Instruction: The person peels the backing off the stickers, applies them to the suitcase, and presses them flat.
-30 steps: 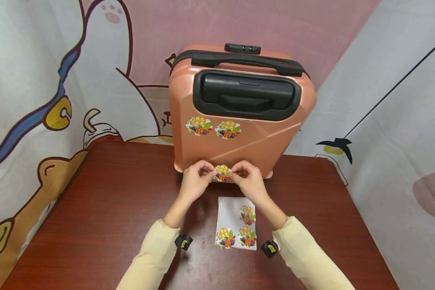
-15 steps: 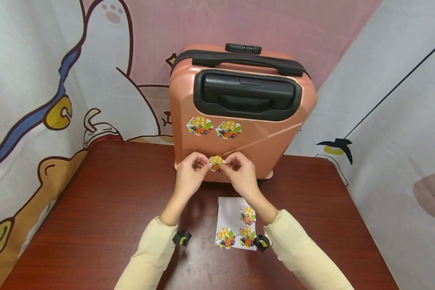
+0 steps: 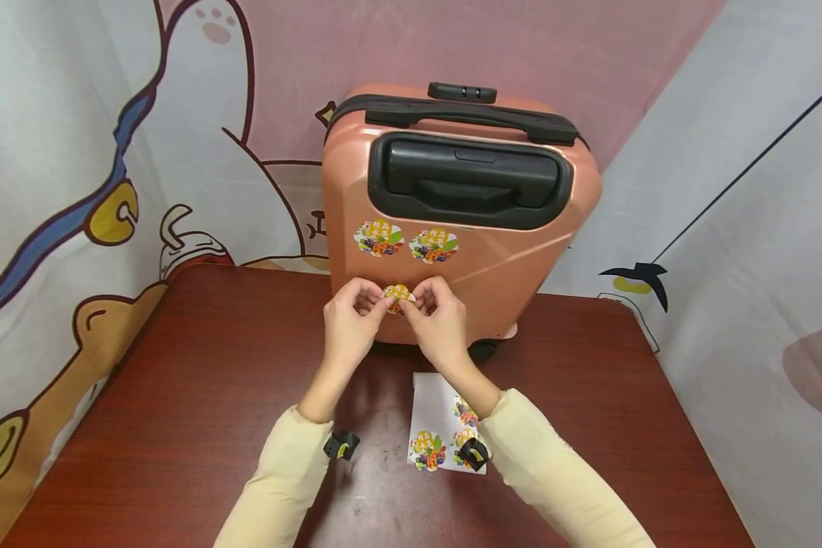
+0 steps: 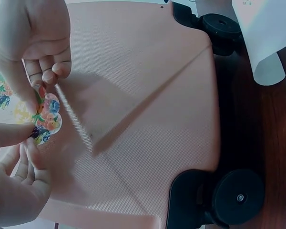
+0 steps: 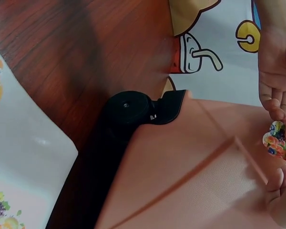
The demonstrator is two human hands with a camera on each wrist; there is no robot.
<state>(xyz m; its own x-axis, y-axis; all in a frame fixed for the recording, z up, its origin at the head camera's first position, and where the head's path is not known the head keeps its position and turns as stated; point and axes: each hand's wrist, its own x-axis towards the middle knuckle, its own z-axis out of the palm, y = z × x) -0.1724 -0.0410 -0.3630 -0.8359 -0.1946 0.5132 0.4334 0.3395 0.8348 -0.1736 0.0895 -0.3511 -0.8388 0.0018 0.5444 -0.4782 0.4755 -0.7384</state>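
Between both hands is a fruit sticker (image 3: 398, 297) with yellow lettering, held just in front of the lower part of a pink suitcase (image 3: 479, 285). My left hand (image 3: 351, 323) pinches its left edge between thumb and fingers. On the opposite edge, my right hand (image 3: 440, 323) pinches it the same way. In the left wrist view the sticker (image 4: 46, 119) is partly covered by the thumbs. Whether it touches the suitcase cannot be told. Two like stickers, a left one (image 3: 379, 238) and a right one (image 3: 434, 246), are on the suitcase below its black handle recess.
A white sticker sheet (image 3: 430, 407) with several fruit stickers lies on the brown table (image 3: 246, 380), partly under the right forearm. The suitcase stands at the table's back, its black wheel (image 5: 128, 107) near the tabletop. A printed cloth (image 3: 281, 76) hangs behind.
Both hands have moved up and to the left with the sticker, closer to the stickers on the suitcase. The right forearm now covers part of the sheet.
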